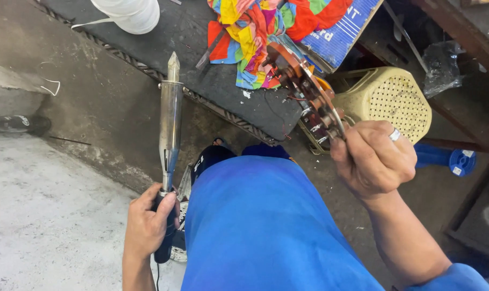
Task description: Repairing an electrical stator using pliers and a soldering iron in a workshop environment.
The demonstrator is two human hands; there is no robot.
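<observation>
The soldering iron (pixel 170 124) stands tip-up, gripped in our left hand (pixel 147 226), while our right hand (pixel 372 159) clenches the round brown component plate (pixel 304 91), which we should steady.

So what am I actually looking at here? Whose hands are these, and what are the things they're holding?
This is a single picture from a camera worn on a person's head, looking down, so the hands are the wearer's own. The blue in the middle is their trouser leg. The left hand has its grip closed on the dark handle of a large soldering iron, a long metal barrel with a pointed tip aimed away from them. The right hand, wearing a ring, holds up a round reddish-brown electrical part with small wires and metal fittings. Beyond lie a dark mat, a multicoloured rag, a white container and a pale yellow plastic stool.
</observation>
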